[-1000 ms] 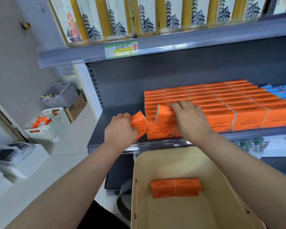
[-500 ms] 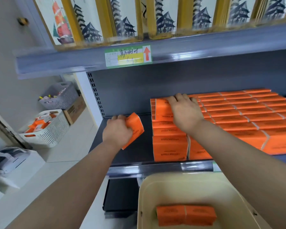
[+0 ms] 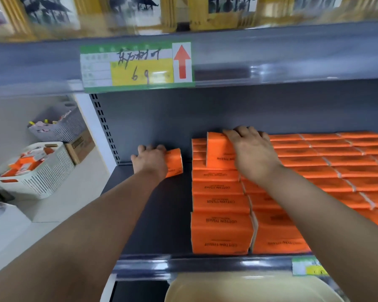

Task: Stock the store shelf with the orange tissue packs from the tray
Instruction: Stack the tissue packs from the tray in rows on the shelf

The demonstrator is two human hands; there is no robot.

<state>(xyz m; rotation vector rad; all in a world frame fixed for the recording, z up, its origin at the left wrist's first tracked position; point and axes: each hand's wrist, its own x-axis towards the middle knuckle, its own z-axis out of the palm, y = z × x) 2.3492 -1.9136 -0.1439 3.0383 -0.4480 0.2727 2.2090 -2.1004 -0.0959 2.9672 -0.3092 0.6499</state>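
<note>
My left hand [image 3: 150,161] grips an orange tissue pack [image 3: 174,162] deep on the bare left part of the dark shelf [image 3: 162,214], near the back wall. My right hand [image 3: 252,152] holds a second orange pack [image 3: 219,152] on top of the far end of the leftmost row of stocked orange packs [image 3: 219,216]. More rows of orange packs [image 3: 336,162] fill the shelf to the right. Only the rim of the beige tray [image 3: 238,284] shows at the bottom edge; its inside is out of view.
The shelf above carries a green and yellow price tag [image 3: 138,65] with a red arrow. A white basket [image 3: 42,173] with orange and white items, a grey basket [image 3: 59,125] and a cardboard box [image 3: 81,147] sit on the floor to the left.
Both hands have reached deeper into the shelf with their packs. The left pack now lies near the back wall. The view has closed in, so the tray's packs have dropped out of sight.
</note>
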